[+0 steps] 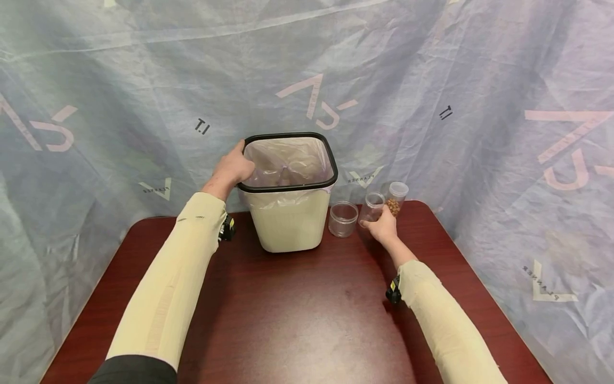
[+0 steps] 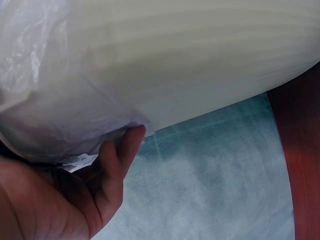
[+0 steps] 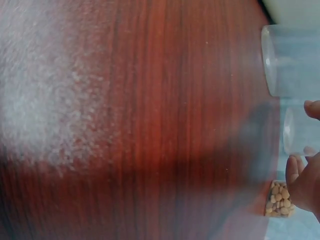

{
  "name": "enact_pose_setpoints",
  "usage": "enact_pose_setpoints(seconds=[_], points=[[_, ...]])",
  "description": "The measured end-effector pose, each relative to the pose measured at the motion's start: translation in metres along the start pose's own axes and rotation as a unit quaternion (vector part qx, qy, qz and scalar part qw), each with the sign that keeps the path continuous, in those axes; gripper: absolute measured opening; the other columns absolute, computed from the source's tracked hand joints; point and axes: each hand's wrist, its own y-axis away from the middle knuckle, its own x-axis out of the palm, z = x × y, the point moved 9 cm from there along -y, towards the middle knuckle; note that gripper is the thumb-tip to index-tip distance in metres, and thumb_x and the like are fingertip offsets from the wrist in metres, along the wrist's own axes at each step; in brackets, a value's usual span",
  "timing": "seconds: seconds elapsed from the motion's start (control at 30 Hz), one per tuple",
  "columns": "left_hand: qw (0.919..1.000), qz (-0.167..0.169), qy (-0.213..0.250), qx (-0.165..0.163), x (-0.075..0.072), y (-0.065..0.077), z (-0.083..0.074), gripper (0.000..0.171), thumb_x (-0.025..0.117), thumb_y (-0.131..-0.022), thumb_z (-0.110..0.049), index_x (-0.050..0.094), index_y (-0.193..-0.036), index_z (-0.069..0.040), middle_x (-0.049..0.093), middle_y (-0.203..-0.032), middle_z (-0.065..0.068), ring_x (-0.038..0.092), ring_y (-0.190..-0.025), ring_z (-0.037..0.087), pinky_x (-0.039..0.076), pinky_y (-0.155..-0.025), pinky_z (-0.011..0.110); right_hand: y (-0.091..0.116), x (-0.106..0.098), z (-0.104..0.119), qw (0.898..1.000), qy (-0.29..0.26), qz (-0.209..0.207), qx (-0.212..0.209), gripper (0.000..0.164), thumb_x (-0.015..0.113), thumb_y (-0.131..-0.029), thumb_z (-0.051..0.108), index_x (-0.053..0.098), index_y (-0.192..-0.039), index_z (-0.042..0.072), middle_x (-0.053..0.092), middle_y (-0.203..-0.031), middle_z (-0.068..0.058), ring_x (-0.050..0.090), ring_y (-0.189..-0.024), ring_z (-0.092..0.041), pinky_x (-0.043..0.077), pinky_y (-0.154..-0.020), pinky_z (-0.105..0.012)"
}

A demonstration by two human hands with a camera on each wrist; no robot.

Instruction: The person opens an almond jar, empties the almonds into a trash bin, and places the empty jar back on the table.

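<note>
At the back of the table stands a cream trash bin (image 1: 290, 224) with a black rim and a clear plastic liner (image 1: 288, 160) folded over it. My left hand (image 1: 232, 169) grips the left side of the rim; in the left wrist view its curled fingers (image 2: 131, 150) lie against the liner on the outer wall. To the bin's right, my right hand (image 1: 385, 229) holds a narrow clear jar (image 1: 373, 201) between thumb and fingers, and no contents show in it. Beside that, a white-lidded jar (image 1: 397, 190) contains brown nuts or beans, partly hidden by the hand.
A wide, low clear jar (image 1: 342, 220) stands between the bin and the held jar. The dark red table (image 1: 288, 320) meets a grey printed cloth (image 1: 158, 106) hanging behind it and along both sides.
</note>
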Motion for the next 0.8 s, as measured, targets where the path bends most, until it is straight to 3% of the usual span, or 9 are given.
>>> enact_pose_setpoints(seconds=[0.13,0.47,0.67,0.8], points=[[1.0,0.0,0.0,0.002,-0.001,0.0,-0.002,0.084,0.038,-0.084,-0.01,-0.001,-0.158,-0.019,0.018,-0.159,0.014,0.042,-0.108,0.037,0.034,-0.084,0.045,0.001,0.002,-0.002,1.0,0.008,0.005,0.004,0.057,0.085,-0.072,0.019,0.051,-0.115,0.002,0.062,-0.109,-0.019,0.056,-0.105,-0.035,0.043,-0.093,-0.045],[0.9999,0.004,0.009,-0.002,-0.001,0.0,0.0,0.084,0.038,-0.084,-0.009,-0.001,-0.158,-0.019,0.015,-0.16,0.013,0.036,-0.128,0.036,0.034,-0.093,0.045,0.005,0.007,-0.01,1.0,0.023,0.018,0.002,0.061,0.085,-0.072,0.018,0.05,-0.119,0.0,0.061,-0.115,-0.023,0.054,-0.111,-0.04,0.042,-0.095,-0.048],[0.9998,0.002,0.017,-0.005,0.001,-0.001,0.002,0.085,0.039,-0.083,-0.009,0.0,-0.158,-0.021,0.015,-0.16,0.013,0.035,-0.129,0.036,0.034,-0.094,0.045,0.006,0.007,-0.013,1.0,0.021,0.02,-0.001,0.062,0.085,-0.072,0.017,0.05,-0.12,0.0,0.061,-0.115,-0.023,0.055,-0.111,-0.039,0.042,-0.095,-0.047],[0.9997,0.003,0.022,-0.008,0.003,-0.001,0.003,0.086,0.039,-0.083,-0.008,0.0,-0.158,-0.022,0.016,-0.16,0.014,0.041,-0.113,0.036,0.035,-0.085,0.045,0.008,0.006,-0.014,0.999,0.018,0.027,0.008,0.061,0.084,-0.073,0.018,0.049,-0.12,0.0,0.061,-0.114,-0.022,0.056,-0.108,-0.038,0.043,-0.093,-0.047]])
